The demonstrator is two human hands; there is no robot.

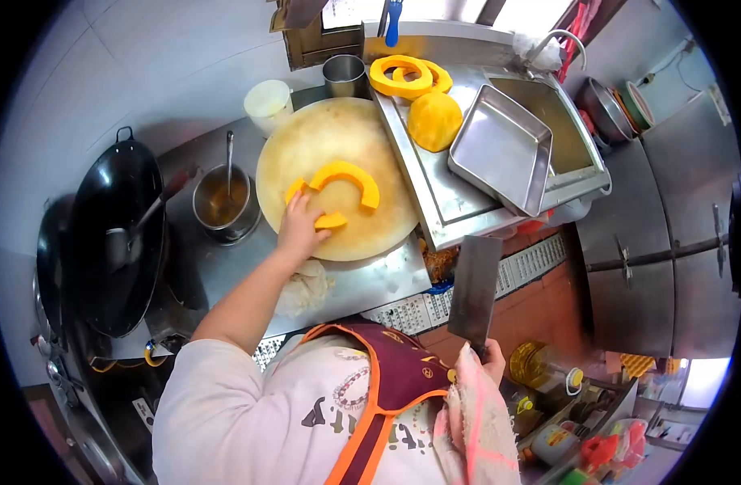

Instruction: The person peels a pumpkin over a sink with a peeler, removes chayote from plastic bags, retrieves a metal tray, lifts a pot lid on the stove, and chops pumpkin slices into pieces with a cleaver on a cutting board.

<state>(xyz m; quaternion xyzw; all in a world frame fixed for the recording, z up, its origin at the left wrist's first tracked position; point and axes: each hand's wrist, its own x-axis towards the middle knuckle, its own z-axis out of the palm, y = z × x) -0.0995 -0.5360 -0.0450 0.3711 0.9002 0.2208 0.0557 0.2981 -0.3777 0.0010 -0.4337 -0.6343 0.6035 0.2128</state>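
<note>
On the round chopping board (290,133) lies a curved pumpkin slice (350,172) with its orange flesh showing. My left hand (299,225) is closed around cut pumpkin, with a small pumpkin piece (296,189) at its fingertips and another pumpkin piece (332,220) by the thumb side. The palm hides how far these pieces extend. Away from the board, my right hand (493,361) grips a cleaver (474,291), its broad blade pointing up. A pink-and-white towel (477,412) hangs against that hand and partly covers it.
Pumpkin rings (400,77) and a peeled pumpkin chunk (435,121) sit on the sink counter beside a metal tray (504,145). Left of the board stand a pot with a ladle (223,202) and a black wok (116,242). A crumpled cloth (306,288) lies near the counter edge.
</note>
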